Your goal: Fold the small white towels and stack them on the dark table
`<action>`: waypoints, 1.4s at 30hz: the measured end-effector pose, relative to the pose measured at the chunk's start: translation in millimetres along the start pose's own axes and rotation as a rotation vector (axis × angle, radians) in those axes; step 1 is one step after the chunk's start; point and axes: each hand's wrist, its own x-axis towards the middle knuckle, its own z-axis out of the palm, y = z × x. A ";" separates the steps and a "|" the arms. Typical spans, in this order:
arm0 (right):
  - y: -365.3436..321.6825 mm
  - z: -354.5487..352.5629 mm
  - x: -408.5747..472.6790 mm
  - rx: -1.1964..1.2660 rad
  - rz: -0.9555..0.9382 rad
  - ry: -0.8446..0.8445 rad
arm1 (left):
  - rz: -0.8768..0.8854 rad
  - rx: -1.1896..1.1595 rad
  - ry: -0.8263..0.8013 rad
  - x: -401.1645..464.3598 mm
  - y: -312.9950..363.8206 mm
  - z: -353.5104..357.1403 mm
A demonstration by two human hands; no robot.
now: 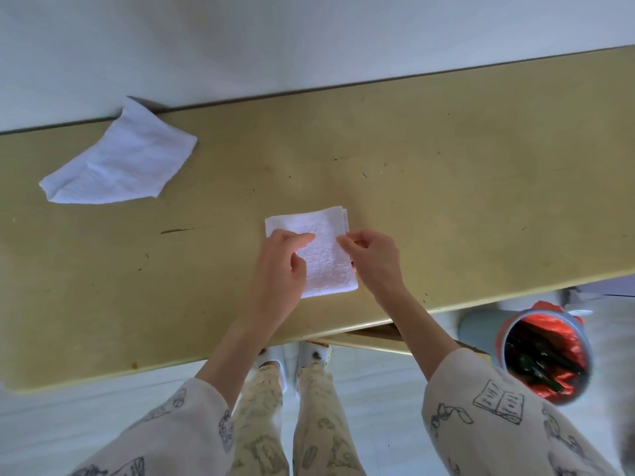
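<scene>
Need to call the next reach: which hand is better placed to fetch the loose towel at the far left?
Left. The left hand is on the side nearer the loose towel, resting on the folded towel. The right hand would have to cross over.

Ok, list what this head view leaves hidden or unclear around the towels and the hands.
- Folded towel: its left edge lies under the left hand, so its layers cannot be counted.
- Right hand: fingertips curl at the towel's right edge; actual pinch unclear.
- Bin beside the table: contents blurred.
- Loose towel: underside hidden.
</scene>
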 end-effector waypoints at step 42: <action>13.4 12.9 -14.7 -0.738 -0.681 0.228 | 0.163 0.485 -0.252 -13.0 -34.6 8.5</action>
